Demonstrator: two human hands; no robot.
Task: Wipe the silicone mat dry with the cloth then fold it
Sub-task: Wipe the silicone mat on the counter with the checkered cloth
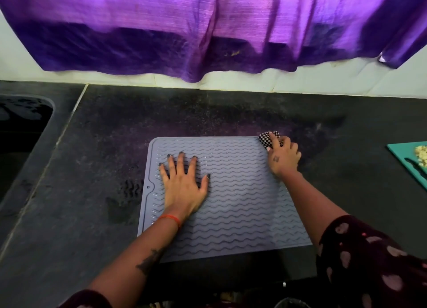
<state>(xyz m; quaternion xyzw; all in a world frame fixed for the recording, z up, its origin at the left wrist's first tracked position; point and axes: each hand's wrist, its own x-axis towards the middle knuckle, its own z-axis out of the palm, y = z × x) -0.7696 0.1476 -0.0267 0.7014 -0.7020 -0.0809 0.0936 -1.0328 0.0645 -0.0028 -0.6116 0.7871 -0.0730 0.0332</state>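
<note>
A grey silicone mat (235, 206) with wavy ridges lies flat on the dark stone counter (92, 146). My left hand (184, 183) presses on the mat's left half, palm down with fingers spread. At the mat's far right corner my right hand (283, 156) grips a small black-and-white checked cloth (265, 139), which is bunched under the fingers and touches the mat's corner.
A sink basin (20, 127) sits at the far left of the counter. A teal cutting board (413, 159) with chopped bits lies at the right edge. A purple curtain (208, 30) hangs over the white wall behind. Damp marks show on the counter left of the mat.
</note>
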